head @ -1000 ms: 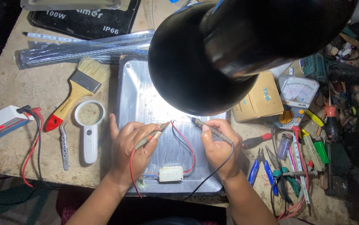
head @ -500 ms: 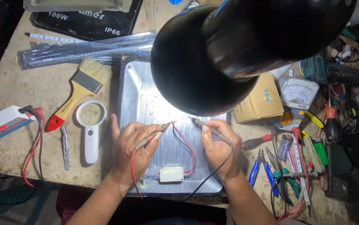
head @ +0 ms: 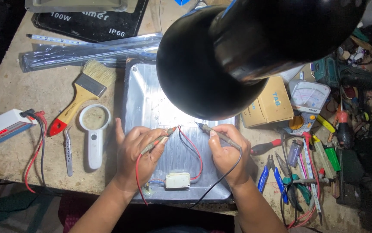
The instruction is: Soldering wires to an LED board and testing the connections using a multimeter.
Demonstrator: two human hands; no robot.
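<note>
The person is leaning over a cluttered workbench [head: 17, 92], working on a shallow metal tray [head: 145, 101] lit from above by a black lamp shade [head: 207, 64] that is covering the tray's upper right part.

The left hand [head: 139, 149] is closing its fingers around a red probe [head: 158, 141], with the tip pointing up and to the right toward the middle of the tray; a red lead [head: 137, 179] is trailing from it down past the wrist. The right hand [head: 227, 151] is gripping a black probe [head: 218, 134] in the same way, its tip pointing up and to the left, and a black lead [head: 220, 181] is running down off the tray's near edge. The two tips are sitting near each other but apart, just under the lamp's rim.

A small white box [head: 178, 180] is lying on the tray between the wrists, with thin red and black wires looping up from it.

To the left of the tray, a white magnifying glass [head: 94, 129], a paintbrush [head: 82, 95] and tweezers [head: 68, 149] are lying on the bench. To the right, a cardboard box [head: 272, 105], an analogue meter [head: 309, 101] and blue-handled pliers [head: 266, 174] are crowding the bench.
</note>
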